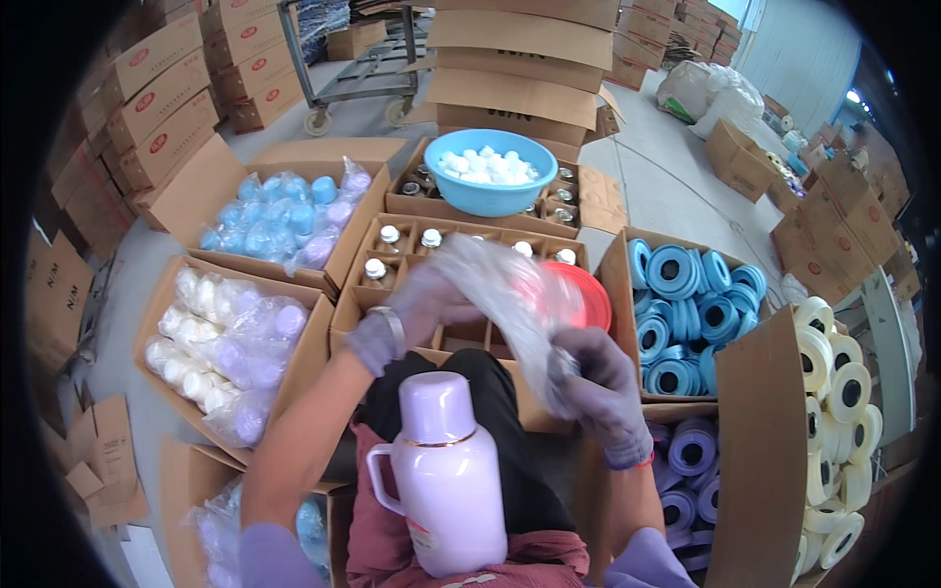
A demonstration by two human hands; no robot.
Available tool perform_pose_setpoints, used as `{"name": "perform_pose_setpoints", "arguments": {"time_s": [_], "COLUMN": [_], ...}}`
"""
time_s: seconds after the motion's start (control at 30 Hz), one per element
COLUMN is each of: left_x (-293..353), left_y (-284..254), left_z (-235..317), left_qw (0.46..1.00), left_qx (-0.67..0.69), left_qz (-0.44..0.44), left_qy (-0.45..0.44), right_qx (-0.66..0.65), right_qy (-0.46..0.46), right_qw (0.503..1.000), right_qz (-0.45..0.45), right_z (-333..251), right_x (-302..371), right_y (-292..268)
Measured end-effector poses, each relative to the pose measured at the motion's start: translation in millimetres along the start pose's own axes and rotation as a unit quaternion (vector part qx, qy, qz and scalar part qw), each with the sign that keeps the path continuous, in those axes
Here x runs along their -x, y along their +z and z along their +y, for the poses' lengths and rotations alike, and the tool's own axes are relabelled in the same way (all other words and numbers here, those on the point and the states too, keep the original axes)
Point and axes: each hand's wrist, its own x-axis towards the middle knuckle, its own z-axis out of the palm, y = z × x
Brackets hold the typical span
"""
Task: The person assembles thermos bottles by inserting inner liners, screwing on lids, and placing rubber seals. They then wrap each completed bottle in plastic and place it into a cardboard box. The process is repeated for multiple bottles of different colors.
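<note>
A clear plastic bag [505,304], blurred, stretches its long axis from 11 o'clock to 5. The gloved right hand [600,377] closes its grip on the lower end; the left hand's [426,309] cannot be told. At 6 o'clock, a lilac thermos [451,480] points its cap toward 12, handle toward 9.

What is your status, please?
Right hand closed on clear plastic bag. Left hand near bag, grip unclear. Lilac flask on lap. Bag partly hides red round object.
</note>
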Motion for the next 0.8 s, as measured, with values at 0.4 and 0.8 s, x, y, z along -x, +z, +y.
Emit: {"name": "perform_pose_setpoints", "arguments": {"time_s": [0.4, 0.8], "left_x": [228.9, 349.0], "left_y": [15.5, 71.3], "left_z": [-96.0, -177.7], "left_qw": [0.808, 0.917], "left_qx": [-0.477, -0.277], "left_qz": [0.339, 0.285], "left_qy": [0.065, 0.030], "right_qx": [0.232, 0.524], "right_qy": [-0.090, -0.177], "right_qw": [0.966, 0.786], "right_qz": [-0.071, -0.277], "right_z": [102.0, 114.3], "right_x": [49.1, 139.9], "right_y": [12.1, -0.1]}}
